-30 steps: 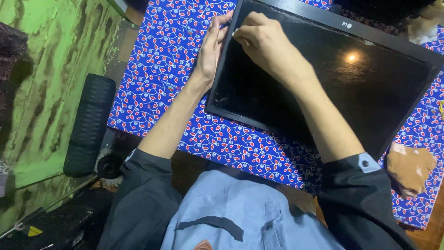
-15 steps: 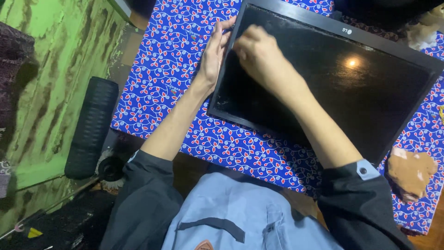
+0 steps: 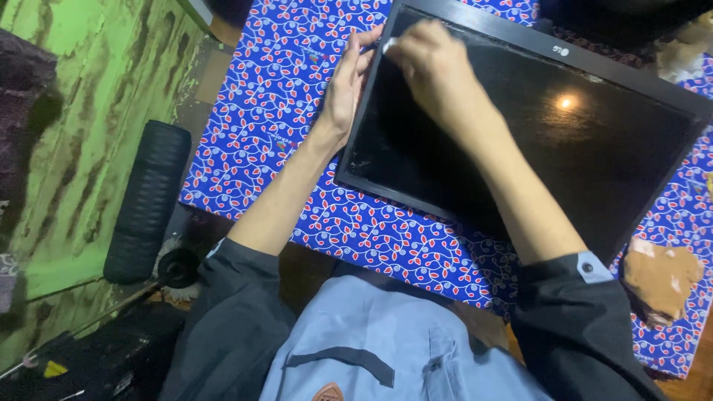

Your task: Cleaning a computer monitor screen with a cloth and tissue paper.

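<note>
A flat black monitor [image 3: 535, 141] lies face up on a table covered by a blue cloth [image 3: 260, 111] patterned with red leaves and white vines. The monitor sits askew toward the table's far right part, its near left corner pointing at the person. The left hand [image 3: 345, 85] rests flat along the monitor's left edge, fingers stretched out and pressed against the frame, gripping nothing. The right hand [image 3: 431, 63] is over the screen near its far left corner, fingers curled tight around a small pale object [image 3: 388, 44] pinched at the tips and touching the glass; what the object is cannot be told. A light spot reflects in the screen. At the table's near right corner the cloth has a torn brown patch [image 3: 661, 278]. A black roll [image 3: 148, 197] stands off the table's left edge, beside a green wall [image 3: 82, 111].
</note>
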